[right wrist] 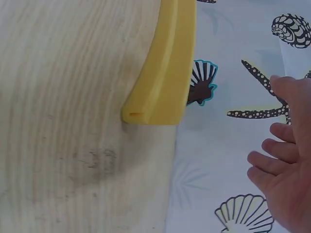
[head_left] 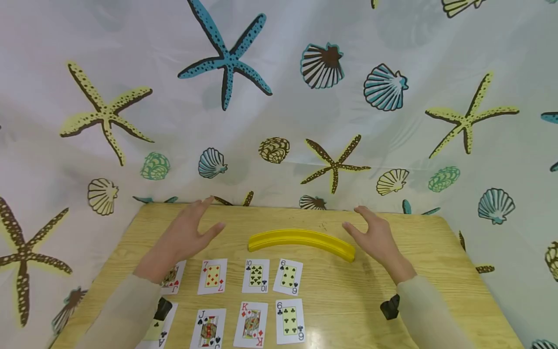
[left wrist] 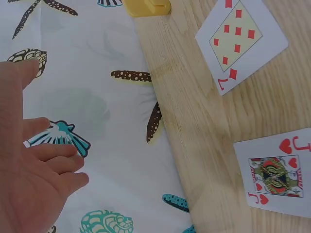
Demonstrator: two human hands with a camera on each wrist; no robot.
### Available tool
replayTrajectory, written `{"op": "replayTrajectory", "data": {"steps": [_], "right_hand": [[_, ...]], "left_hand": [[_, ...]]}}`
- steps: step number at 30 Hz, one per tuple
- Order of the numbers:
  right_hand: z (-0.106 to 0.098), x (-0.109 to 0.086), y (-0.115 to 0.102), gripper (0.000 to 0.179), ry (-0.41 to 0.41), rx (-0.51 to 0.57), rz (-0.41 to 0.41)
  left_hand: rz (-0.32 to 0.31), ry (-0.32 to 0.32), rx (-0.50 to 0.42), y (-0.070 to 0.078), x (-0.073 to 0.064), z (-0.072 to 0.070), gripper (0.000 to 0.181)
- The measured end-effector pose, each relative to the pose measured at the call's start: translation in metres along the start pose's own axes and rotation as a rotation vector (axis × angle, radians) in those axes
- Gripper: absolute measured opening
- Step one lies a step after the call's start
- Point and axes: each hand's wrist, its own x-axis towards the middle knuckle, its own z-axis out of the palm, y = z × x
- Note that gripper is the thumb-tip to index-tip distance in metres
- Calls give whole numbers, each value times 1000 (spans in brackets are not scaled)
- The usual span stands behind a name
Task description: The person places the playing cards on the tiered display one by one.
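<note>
A curved yellow card holder (head_left: 301, 236) with a groove along it lies near the back of the wooden table. My left hand (head_left: 185, 232) hovers to its left, over the cards, with fingers loosely extended and holding nothing. On the other side, my right hand (head_left: 376, 238) is raised by the holder's right end, fingers relaxed, apart from it. Two rows of face-up playing cards lie in front, among them the seven of diamonds (head_left: 212, 276), ten of clubs (head_left: 255, 276), six of spades (head_left: 288, 277), king of diamonds (head_left: 251, 325) and six of clubs (head_left: 289, 321). My left forearm partly covers the jack of hearts (left wrist: 277, 172).
A white curtain (head_left: 279, 121) printed with starfish and shells hangs behind and beside the table (head_left: 418, 291). The jack of spades (head_left: 208, 329) and an ace of clubs (head_left: 159, 332) lie at the front left, cut by the frame's lower edge.
</note>
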Motion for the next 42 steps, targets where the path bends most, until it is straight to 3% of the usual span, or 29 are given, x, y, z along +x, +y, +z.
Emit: {"op": "replayTrajectory", "data": {"steps": [10, 13, 19, 31, 38, 42], "right_hand": [[14, -20, 16, 54, 95, 229, 117], [18, -25, 19, 55, 90, 282, 177], [28, -33, 27, 58, 57, 337, 270], [52, -43, 40, 58, 21, 353, 326], [59, -47, 45, 53, 24, 336, 316], [61, -48, 46, 53, 21, 332, 309]], "left_hand": [[-25, 133, -46, -21, -25, 0, 68], [-46, 173, -52, -30, -32, 1, 61], [-108, 197, -68, -49, -52, 5, 55], [-183, 154, -44, -95, -79, 14, 55], [-269, 51, -63, -111, -88, 17, 62], [-272, 16, -39, -119, -93, 20, 66]]}}
